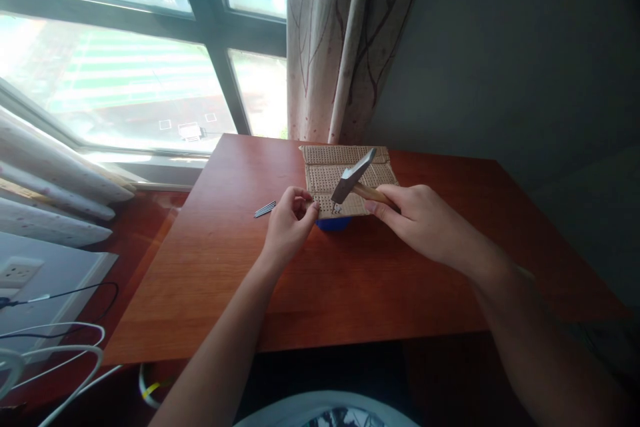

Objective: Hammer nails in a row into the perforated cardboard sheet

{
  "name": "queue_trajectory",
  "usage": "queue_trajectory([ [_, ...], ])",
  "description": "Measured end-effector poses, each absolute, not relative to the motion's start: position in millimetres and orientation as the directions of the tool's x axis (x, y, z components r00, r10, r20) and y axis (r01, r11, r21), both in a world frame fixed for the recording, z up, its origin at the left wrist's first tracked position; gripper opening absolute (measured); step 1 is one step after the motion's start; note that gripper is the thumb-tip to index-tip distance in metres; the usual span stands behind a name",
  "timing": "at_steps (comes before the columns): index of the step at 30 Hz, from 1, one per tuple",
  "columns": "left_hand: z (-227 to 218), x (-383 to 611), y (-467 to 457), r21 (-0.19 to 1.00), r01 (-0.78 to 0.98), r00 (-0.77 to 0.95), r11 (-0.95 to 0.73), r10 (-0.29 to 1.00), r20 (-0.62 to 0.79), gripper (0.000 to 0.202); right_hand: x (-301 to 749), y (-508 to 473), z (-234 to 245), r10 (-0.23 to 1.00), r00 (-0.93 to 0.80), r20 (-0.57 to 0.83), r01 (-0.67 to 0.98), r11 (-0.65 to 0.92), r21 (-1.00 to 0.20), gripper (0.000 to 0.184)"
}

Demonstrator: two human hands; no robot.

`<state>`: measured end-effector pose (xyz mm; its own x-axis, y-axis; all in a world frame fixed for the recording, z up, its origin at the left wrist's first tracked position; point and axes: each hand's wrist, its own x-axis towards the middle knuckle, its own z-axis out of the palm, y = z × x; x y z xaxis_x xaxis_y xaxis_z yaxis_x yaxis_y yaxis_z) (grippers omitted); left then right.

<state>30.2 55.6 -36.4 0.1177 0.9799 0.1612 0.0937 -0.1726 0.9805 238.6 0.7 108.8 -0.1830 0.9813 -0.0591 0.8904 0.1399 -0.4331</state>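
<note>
A hammer point(346, 185) is in my right hand point(417, 217), its fingers wrapped round the wooden handle. Its steel head hangs tilted over the front of a brown perforated board point(327, 177), which looks like cardboard with rows of small holes. Just under the head, a thin nail point(333, 207) stands in the board, with a few small metal bits beside it. My left hand point(294, 217) pinches the board's front left corner between thumb and fingers. Beneath the front edge shows a blue object point(334, 223), mostly hidden. Several nails point(265, 209) lie together left of my left hand.
The reddish wooden table point(200, 287) carries all of this. Behind it hangs a patterned curtain point(325, 47) beside a large window point(140, 73). Cables point(60, 337) and a wall socket point(20, 272) are at the lower left. A grey wall point(510, 60) is at the right.
</note>
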Motion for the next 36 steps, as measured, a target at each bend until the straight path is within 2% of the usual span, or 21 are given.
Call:
queue_trajectory([
  [8,-25.9,33.4,51.8,0.995,-0.023,0.139,-0.096,0.985,0.099,0.017,239.8,-3.0,112.7,0.986,-0.165,0.037,0.877,0.164,-0.452,0.035],
  [15,-30.3,34.3,53.4,0.986,0.032,0.155,-0.162,0.976,0.155,0.018,234.8,0.2,103.3,0.982,-0.173,-0.076,0.912,0.13,-0.39,0.035],
  [23,-29.2,34.1,52.1,0.98,0.11,0.119,-0.167,0.981,0.153,0.02,236.1,0.2,106.6,0.984,-0.173,-0.046,0.906,0.141,-0.4,0.035],
  [29,-32.5,34.6,53.5,0.982,0.074,0.12,-0.172,0.979,0.162,0.021,233.2,2.2,105.1,0.974,-0.199,-0.111,0.92,0.147,-0.364,0.033],
  [36,-33.3,34.1,53.1,0.985,0.059,0.115,-0.16,0.982,0.152,0.019,230.7,2.5,103.8,0.978,-0.193,-0.082,0.924,0.153,-0.352,0.036],
])
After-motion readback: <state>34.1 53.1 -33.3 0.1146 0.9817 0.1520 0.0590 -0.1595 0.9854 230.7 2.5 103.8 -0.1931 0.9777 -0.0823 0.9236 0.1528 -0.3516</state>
